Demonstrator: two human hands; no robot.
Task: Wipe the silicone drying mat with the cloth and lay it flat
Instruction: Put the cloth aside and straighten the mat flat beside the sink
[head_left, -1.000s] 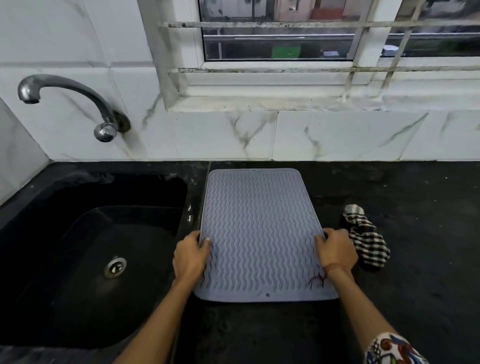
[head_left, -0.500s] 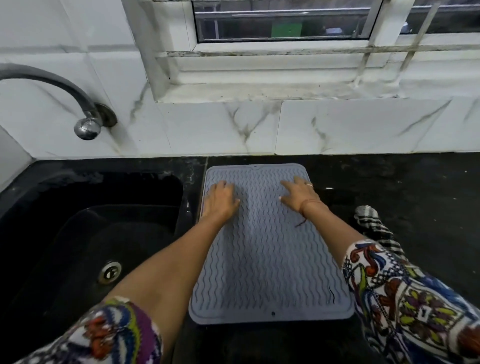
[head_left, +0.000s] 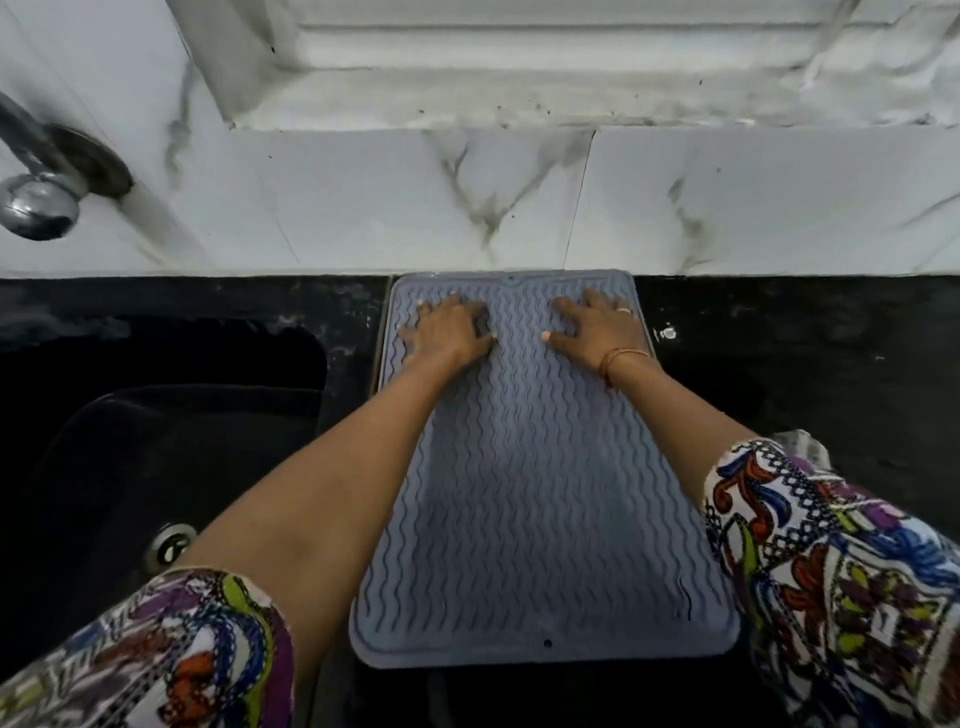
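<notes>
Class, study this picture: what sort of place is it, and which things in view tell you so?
Most likely a home kitchen: a black sink set into a black counter, a chrome wall tap on marble-look tiles, and a grey ribbed silicone drying mat.

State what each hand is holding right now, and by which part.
Nothing is held. Left hand and right hand lie open, palms down, on the far end of the silicone drying mat.

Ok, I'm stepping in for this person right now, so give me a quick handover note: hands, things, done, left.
Left hand: open, palm down on the far end of the mat.
Right hand: open, flat on the far end too.
Mat: lies on the black counter beside the sink, far edge at the wall.
Cloth: a bit shows behind the right sleeve; neither hand holds it.
Done: mat looks flat.
Left: finish smoothing, lift hands.
</notes>
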